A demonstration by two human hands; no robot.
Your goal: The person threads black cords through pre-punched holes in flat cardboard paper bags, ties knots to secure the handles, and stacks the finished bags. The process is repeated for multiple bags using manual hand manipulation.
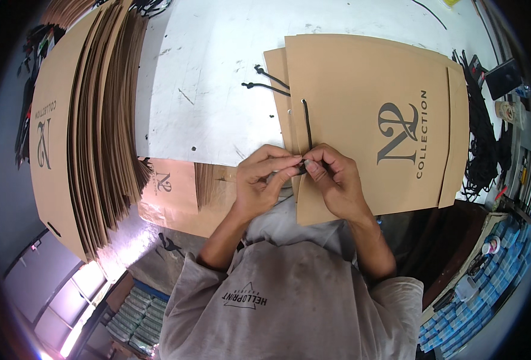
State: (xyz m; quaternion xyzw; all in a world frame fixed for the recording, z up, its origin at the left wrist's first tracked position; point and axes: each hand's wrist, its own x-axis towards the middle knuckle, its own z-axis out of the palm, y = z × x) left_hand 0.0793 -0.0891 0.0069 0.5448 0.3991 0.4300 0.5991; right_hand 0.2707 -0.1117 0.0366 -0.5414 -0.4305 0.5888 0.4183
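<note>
A flat brown paper bag point(343, 90) with dark print lies in front of me to the right, over at least one other bag. A black cord point(308, 126) comes out of an eyelet near the bag's left edge and runs down to my fingers. My left hand point(261, 179) pinches the cord's lower end from the left. Thumb and fingers of my right hand point(339, 183) close on the same end, over the bag. My fingertips partly hide the cord there. Two knotted cord ends point(265, 87) stick out from under the bag's left side.
A thick stack of brown paper bags point(100, 120) stands at the left of the white table point(211, 54). Lower left of my hands is a brown package point(169, 186). At the right edge hang many black cords point(481, 144), near a plastic cup point(508, 111) and blue-patterned packs point(499, 276).
</note>
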